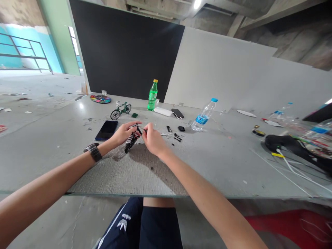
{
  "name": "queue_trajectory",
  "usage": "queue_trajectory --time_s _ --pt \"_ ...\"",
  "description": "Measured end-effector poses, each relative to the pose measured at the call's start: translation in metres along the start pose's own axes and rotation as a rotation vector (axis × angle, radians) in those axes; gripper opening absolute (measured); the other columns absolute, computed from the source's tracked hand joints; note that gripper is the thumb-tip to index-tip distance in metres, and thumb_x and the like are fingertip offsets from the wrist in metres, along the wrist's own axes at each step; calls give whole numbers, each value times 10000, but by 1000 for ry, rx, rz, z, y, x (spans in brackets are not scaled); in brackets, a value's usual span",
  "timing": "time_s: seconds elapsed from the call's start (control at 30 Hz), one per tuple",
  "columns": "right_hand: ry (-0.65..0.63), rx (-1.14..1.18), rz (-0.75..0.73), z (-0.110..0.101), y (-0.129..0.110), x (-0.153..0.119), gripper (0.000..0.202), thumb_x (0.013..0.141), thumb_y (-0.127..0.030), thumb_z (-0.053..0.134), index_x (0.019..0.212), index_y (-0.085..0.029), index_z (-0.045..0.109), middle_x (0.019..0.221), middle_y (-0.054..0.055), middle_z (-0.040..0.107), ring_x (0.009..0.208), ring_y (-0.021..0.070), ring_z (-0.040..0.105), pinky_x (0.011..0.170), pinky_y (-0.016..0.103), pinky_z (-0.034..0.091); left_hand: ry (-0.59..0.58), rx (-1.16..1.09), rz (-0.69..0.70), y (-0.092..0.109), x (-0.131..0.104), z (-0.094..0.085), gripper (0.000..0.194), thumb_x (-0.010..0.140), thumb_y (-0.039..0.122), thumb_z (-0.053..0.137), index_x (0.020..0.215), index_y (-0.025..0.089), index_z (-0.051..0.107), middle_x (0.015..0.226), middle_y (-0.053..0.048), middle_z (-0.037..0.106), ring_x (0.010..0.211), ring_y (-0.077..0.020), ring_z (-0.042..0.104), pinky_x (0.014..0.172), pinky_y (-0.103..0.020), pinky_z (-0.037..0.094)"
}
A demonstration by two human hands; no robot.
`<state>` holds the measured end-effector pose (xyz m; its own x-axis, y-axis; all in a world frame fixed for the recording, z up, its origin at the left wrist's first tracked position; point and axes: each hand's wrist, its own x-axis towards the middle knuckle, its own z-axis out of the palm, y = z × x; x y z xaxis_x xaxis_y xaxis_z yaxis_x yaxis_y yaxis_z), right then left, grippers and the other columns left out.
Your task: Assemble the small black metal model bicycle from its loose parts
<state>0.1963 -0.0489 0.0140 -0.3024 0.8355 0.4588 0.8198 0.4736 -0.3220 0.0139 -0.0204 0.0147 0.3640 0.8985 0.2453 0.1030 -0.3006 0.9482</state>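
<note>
A small black model bicycle [131, 141] stands tilted on the grey table in front of me. My left hand [126, 132] is closed on its upper part from the left, with the fingers reaching over the top. From the right, my right hand [151, 138] pinches at the front end of the bicycle. A thin dark piece shows at those fingertips; I cannot tell whether it is a tool or part of the bicycle. Just right of my right hand lie several small black parts [177, 137]. Behind my hands stands a green model bicycle [121, 110].
A dark phone [107, 130] lies beside my left wrist. Farther back are a green bottle [153, 95], a white power bank [163, 111], a paint palette [100, 99] and a clear water bottle [204, 115]. Cables [290, 166] and a tape roll [258, 132] lie to the right.
</note>
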Motion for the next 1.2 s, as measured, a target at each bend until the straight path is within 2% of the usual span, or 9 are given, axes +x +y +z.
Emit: queue_trajectory --time_s 0.1,0.17,0.27,0.47,0.7,0.9,1.0,1.1,1.2 --pt "-31 -315 -225 -6 5 -2 240 1047 -193 299 1092 -141 529 851 106 724 648 179 605 600 298 305 5 -18 4 -2 0 -1 480 935 320 513 1366 124 589 761 -48 730 785 -190 714 755 -304 549" --pt "-9 -437 -259 -6 5 -2 331 1074 -193 231 1082 -136 557 780 94 723 652 179 615 623 306 291 4 -25 1 -4 1 -3 479 944 317 502 1376 125 579 782 -55 739 806 -190 720 787 -311 550" --pt "2 -437 -155 -4 1 -2 391 1105 -314 230 1093 -143 582 723 68 719 623 171 618 596 299 256 -2 -16 5 -8 2 -4 478 950 309 495 1390 137 572 819 -64 752 811 -184 717 812 -311 548" --pt "-6 -137 203 0 -12 -1 362 1091 -419 302 1022 -194 577 774 52 720 669 184 637 548 283 235 6 22 -1 -7 4 -2 477 948 315 487 1382 144 589 819 -73 762 781 -182 712 793 -310 549" --pt "-30 -12 115 -3 -4 -2 204 1056 -314 357 1137 -156 457 875 92 711 674 186 617 563 274 297 20 94 10 -6 3 -1 479 941 300 486 1383 151 592 793 -56 761 737 -175 693 761 -304 542" --pt "-52 -258 10 -3 -1 -5 378 1086 -394 235 1113 -165 534 775 92 701 612 186 577 563 293 232 15 66 33 -10 4 -3 476 963 293 471 1406 153 571 837 -68 767 795 -175 714 795 -302 543" --pt "-2 -102 102 0 -4 -2 327 1070 -408 327 1046 -180 560 729 58 671 587 170 544 554 281 226 29 68 18 -9 4 -2 473 959 274 472 1402 147 576 841 -71 769 804 -176 716 808 -304 545" --pt "35 258 244 3 -5 3 299 1035 -403 421 863 -197 552 652 9 587 574 143 508 552 256 274 44 61 -16 -8 4 -1 483 954 260 473 1415 153 569 850 -74 775 807 -179 719 815 -311 549" --pt "-48 614 416 3 -4 8 332 1013 -415 425 781 -206 537 551 -46 446 491 125 422 510 252 284 37 73 -10 -9 5 -2 486 957 263 473 1424 167 565 866 -76 780 798 -176 718 823 -316 547"
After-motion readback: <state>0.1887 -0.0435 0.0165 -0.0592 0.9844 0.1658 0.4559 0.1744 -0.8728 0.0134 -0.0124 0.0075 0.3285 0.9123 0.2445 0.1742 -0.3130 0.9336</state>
